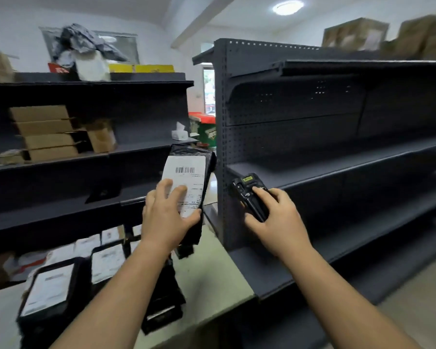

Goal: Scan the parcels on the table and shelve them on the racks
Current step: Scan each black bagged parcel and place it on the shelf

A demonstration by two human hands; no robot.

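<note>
Parcel (194, 182) in black film, held up over table (212, 273) at six o'clock, pinched at lower end by left hand (166, 215), label (184, 165) facing up. Scanner (249, 197) at three o'clock, clasped in right hand (275, 217). Likely light, floppy, slick: best gripped across labelled middle.

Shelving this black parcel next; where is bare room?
The right rack's shelves are bare beside and below the scanner; so is the table's right end. Crowded: parcels on the table's left, boxes on the left rack.
</note>
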